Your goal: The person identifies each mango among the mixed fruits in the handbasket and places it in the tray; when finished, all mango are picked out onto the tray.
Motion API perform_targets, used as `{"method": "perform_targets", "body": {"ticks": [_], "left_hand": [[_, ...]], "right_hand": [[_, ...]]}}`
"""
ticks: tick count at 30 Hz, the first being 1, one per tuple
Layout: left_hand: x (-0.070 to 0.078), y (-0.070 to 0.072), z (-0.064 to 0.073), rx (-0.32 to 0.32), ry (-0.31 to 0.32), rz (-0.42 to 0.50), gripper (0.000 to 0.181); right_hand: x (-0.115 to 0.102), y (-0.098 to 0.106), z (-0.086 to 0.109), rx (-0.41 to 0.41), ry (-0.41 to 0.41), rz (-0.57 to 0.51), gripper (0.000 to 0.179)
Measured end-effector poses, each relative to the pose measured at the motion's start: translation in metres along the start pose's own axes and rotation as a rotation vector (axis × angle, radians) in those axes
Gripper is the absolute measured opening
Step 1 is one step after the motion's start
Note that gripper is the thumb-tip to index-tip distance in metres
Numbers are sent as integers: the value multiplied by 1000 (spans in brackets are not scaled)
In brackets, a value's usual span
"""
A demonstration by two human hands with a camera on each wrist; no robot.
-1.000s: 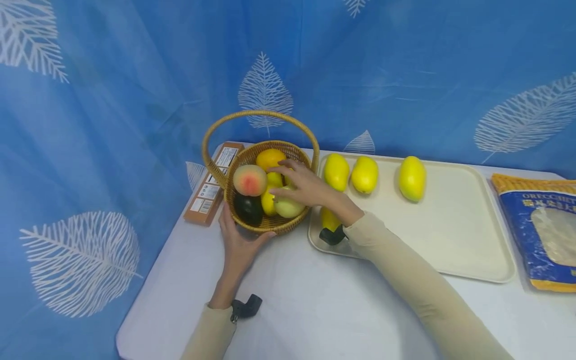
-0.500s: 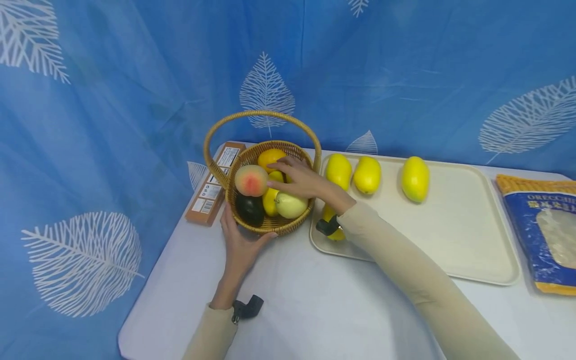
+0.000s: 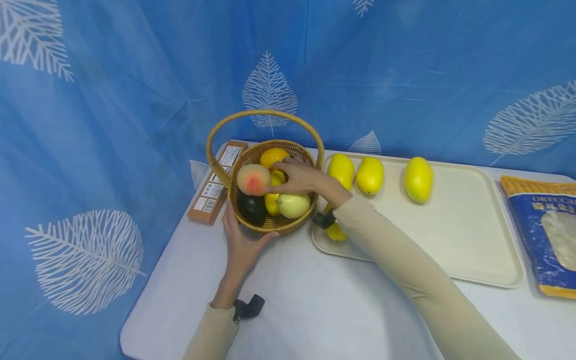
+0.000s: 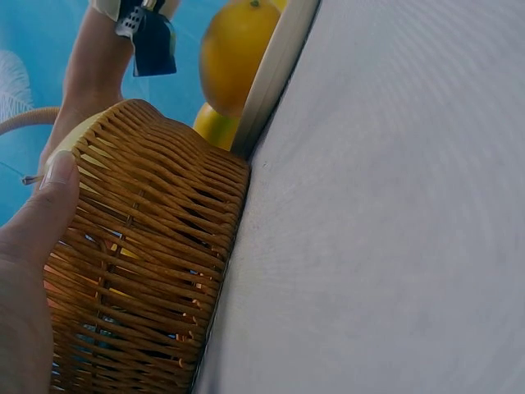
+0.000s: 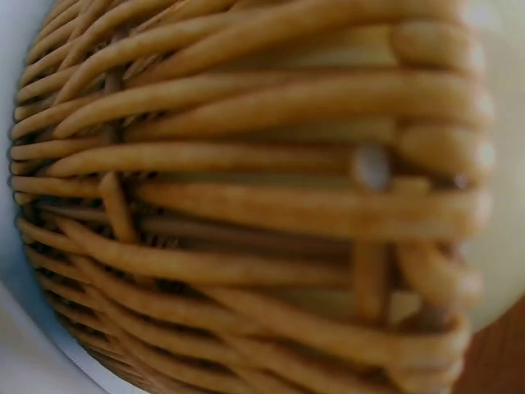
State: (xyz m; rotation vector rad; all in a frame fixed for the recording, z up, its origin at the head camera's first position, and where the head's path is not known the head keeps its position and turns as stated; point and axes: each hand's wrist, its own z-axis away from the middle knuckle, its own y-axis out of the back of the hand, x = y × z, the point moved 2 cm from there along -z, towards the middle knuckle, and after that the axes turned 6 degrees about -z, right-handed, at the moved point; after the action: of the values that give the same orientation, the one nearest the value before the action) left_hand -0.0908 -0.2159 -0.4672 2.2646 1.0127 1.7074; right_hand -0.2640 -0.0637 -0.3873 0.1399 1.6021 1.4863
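Note:
A wicker basket (image 3: 288, 227) with a tall handle holds a peach (image 3: 253, 180), a dark green avocado-shaped fruit (image 3: 252, 209), an orange fruit (image 3: 273, 157), a pale green pear (image 3: 293, 205) and yellow fruit (image 3: 272, 204). My left hand (image 3: 243, 247) grips the basket's near left side; in the left wrist view its thumb (image 4: 56, 185) lies at the rim. Inside the basket, my right hand (image 3: 299, 177) has its fingers bent over yellow fruit, thumb beside the peach. I cannot tell whether it grips a fruit. In the right wrist view the basket weave (image 5: 246, 205) fills the picture.
Right of the basket lies a cream tray (image 3: 468, 225) with yellow mangoes (image 3: 419, 180), one partly behind my right wrist. A blue and orange pasta bag (image 3: 540, 235) lies at far right. A brown box (image 3: 208, 200) sits left of the basket. Blue leaf-patterned cloth (image 3: 171, 75) hangs behind.
My right hand's fingers have bent further down among the fruit in the basket, and the pear shows more fully. My left hand keeps its hold. The whole view has shifted slightly.

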Motion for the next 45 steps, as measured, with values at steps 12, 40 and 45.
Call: {"method": "perform_targets", "body": {"ticks": [12,40,45], "left_hand": [[-1,0,1,-7,3,-18,132],[4,-1,1,-7,15,-2,133],[-1,0,2,1,-11,-8,132]], "right_hand": [[0,-2,3,16,6,100,73],[-5,-3,15,54,32,166,73],[-6,-5,22,78,92,227,70]]}}
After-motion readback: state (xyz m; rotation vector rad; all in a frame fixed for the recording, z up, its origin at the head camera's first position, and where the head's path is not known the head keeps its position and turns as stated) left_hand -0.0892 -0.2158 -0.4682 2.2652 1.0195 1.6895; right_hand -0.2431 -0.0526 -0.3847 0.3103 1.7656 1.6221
